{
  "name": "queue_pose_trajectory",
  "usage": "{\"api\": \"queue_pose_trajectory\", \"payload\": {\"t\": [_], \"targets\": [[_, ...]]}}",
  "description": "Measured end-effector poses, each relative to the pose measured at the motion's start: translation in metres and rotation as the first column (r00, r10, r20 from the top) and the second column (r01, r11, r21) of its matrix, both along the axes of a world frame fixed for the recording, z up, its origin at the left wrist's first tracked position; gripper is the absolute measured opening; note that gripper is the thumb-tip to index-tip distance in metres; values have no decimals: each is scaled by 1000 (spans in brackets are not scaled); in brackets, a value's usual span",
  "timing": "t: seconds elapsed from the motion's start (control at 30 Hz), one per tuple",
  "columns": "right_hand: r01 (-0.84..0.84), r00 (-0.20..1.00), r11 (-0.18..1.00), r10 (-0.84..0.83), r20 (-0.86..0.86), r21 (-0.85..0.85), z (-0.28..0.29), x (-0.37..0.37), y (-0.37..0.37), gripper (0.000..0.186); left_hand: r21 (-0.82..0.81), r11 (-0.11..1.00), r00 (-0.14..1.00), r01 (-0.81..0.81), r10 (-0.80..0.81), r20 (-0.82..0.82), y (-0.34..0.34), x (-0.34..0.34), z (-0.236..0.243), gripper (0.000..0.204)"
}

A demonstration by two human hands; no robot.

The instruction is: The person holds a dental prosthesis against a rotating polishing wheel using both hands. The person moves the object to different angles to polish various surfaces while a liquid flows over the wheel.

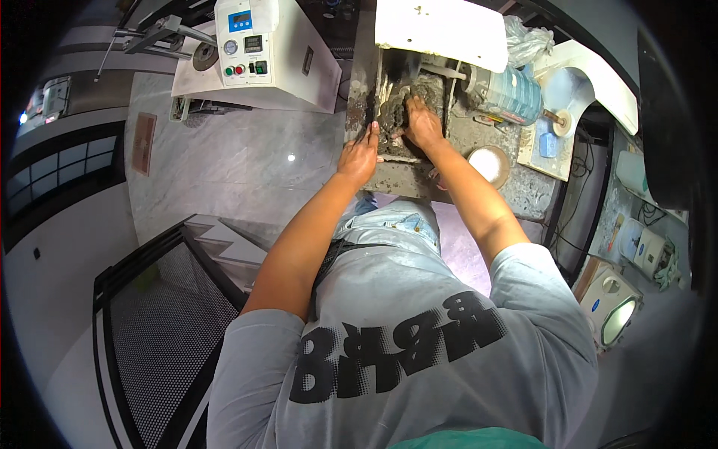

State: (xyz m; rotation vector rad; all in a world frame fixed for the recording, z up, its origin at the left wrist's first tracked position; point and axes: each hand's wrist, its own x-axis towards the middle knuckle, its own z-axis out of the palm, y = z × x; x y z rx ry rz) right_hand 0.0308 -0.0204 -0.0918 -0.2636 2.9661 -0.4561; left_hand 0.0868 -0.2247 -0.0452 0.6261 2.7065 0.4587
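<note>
Both my hands reach onto a dirty grey workbench (523, 191) in front of me. My left hand (359, 157) rests on the bench's near left part, fingers stretched toward a dark, grimy machine recess (393, 105). My right hand (422, 123) lies inside that recess, fingers spread over dark clumpy material; what lies under the palm is hidden. A white cover plate (441, 30) hangs over the back of the recess. Whether either hand grips anything cannot be made out.
A small motor with a clear ribbed housing (512, 93) sits right of the recess, a round white dish (488, 165) nearer me. A white control box with buttons (250, 49) stands at the left. Stair steps and a black railing (172, 254) drop at my left.
</note>
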Motion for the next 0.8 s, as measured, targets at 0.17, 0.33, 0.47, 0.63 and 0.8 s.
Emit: {"api": "queue_pose_trajectory", "payload": {"t": [0.17,0.33,0.47,0.63,0.8], "targets": [[85,996,996,-86,-29,-11,1,-4,-18,76,24,1000,1000,-1,0,29,-3,4,0,84],[240,968,971,-240,-75,-18,-2,-11,-35,46,11,1000,999,-15,14,48,-3,4,1,83],[272,957,962,-272,-98,-10,-11,-18,-25,30,40,999,1000,-4,3,21,1,0,1,81],[203,975,979,-198,100,-34,10,-11,-10,55,-14,1000,1000,28,-28,-8,-6,0,-5,81],[123,988,992,-125,91,30,19,-2,5,98,5,998,998,61,-61,5,-4,-2,-4,82]]}}
